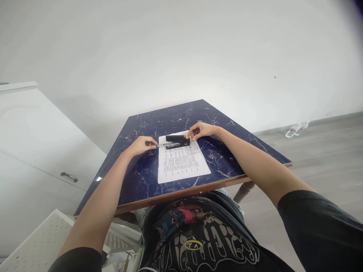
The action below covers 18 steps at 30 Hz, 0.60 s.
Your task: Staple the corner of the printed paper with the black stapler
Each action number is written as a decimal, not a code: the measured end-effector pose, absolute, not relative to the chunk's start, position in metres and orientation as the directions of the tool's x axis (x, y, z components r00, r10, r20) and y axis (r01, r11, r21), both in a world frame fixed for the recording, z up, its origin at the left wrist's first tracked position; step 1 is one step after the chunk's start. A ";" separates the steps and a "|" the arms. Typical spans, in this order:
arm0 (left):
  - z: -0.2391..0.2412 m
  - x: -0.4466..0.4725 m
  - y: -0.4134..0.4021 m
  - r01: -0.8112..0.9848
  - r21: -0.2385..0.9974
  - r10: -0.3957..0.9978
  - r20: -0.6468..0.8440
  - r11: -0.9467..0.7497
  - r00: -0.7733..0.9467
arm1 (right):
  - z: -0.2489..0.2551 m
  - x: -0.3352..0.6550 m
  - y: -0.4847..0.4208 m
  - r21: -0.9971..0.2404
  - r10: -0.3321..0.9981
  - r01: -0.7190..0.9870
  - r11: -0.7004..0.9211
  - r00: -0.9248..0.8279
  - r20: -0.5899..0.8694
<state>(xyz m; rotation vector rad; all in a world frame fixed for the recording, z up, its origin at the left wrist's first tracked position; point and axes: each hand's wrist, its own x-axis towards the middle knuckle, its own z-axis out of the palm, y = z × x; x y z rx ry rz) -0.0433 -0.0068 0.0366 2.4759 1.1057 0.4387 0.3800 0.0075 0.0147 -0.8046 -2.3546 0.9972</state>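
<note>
Stapler [177, 141] on paper [183, 162]; left hand [141, 145] at tip, right hand [202, 130] at rear

Dark blue marbled table [227, 151]; a wooden edge strip is seen along the near side. One printed paper sheet [183, 164] is laid flat near the middle, slightly skewed. A black stapler [177, 141] is set across the sheet's far end.

The dark blue marble-patterned square table [227, 151] fills the centre of the frame. The white printed paper sheet [181, 164] lies on it, near the lower edge. The black plastic stapler [177, 141] lies across the sheet's upper end. The left hand [141, 145] rests just left of the stapler, apparently touching its tip. The right hand [201, 130] is at the stapler's right end. The white panelled cabinet [36, 151] stands at frame left. The clear plastic bottle [295, 130] lies on the floor at the right.
</note>
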 end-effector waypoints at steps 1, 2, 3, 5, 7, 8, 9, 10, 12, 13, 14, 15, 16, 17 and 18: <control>0.036 -0.042 -0.007 0.634 0.472 0.761 0.134 -0.612 0.635 | 0.014 0.380 0.008 -0.752 0.667 0.336 0.567 -0.723 0.180; 0.035 -0.041 -0.007 0.631 0.476 0.762 0.143 -0.612 0.631 | 0.013 0.379 0.008 -0.750 0.669 0.340 0.567 -0.722 0.179; 0.035 -0.040 -0.007 0.629 0.480 0.764 0.152 -0.612 0.627 | 0.013 0.379 0.009 -0.745 0.670 0.346 0.570 -0.720 0.178; 0.033 -0.038 -0.008 0.624 0.488 0.768 0.171 -0.610 0.617 | 0.012 0.379 0.009 -0.731 0.673 0.358 0.580 -0.717 0.182; 0.032 -0.037 -0.008 0.620 0.494 0.772 0.191 -0.609 0.606 | 0.011 0.379 0.009 -0.715 0.677 0.369 0.593 -0.710 0.194; 0.032 -0.036 -0.008 0.619 0.495 0.773 0.200 -0.610 0.602 | 0.011 0.379 0.009 -0.708 0.679 0.376 0.598 -0.706 0.199; 0.031 -0.036 -0.009 0.617 0.494 0.773 0.208 -0.612 0.600 | 0.011 0.378 0.009 -0.701 0.682 0.382 0.602 -0.703 0.203; 0.031 -0.035 -0.009 0.617 0.492 0.772 0.213 -0.615 0.599 | 0.012 0.378 0.008 -0.697 0.683 0.386 0.605 -0.701 0.204; 0.032 -0.034 -0.010 0.620 0.483 0.770 0.219 -0.619 0.599 | 0.012 0.377 0.008 -0.690 0.683 0.389 0.610 -0.700 0.209; 0.032 -0.033 -0.010 0.623 0.477 0.770 0.220 -0.620 0.598 | 0.013 0.377 0.007 -0.687 0.682 0.391 0.613 -0.700 0.211; 0.033 -0.033 -0.011 0.628 0.470 0.771 0.222 -0.621 0.597 | 0.013 0.376 0.007 -0.682 0.683 0.393 0.617 -0.699 0.214; 0.033 -0.032 -0.012 0.634 0.461 0.773 0.222 -0.621 0.595 | 0.013 0.376 0.007 -0.677 0.684 0.398 0.619 -0.697 0.216; 0.034 -0.032 -0.013 0.642 0.450 0.774 0.222 -0.621 0.593 | 0.014 0.375 0.007 -0.672 0.686 0.404 0.621 -0.695 0.217; 0.034 -0.031 -0.014 0.649 0.440 0.775 0.221 -0.621 0.592 | 0.014 0.375 0.006 -0.668 0.688 0.409 0.622 -0.692 0.217; 0.034 -0.031 -0.015 0.655 0.431 0.776 0.219 -0.621 0.592 | 0.014 0.375 0.006 -0.666 0.690 0.413 0.621 -0.691 0.216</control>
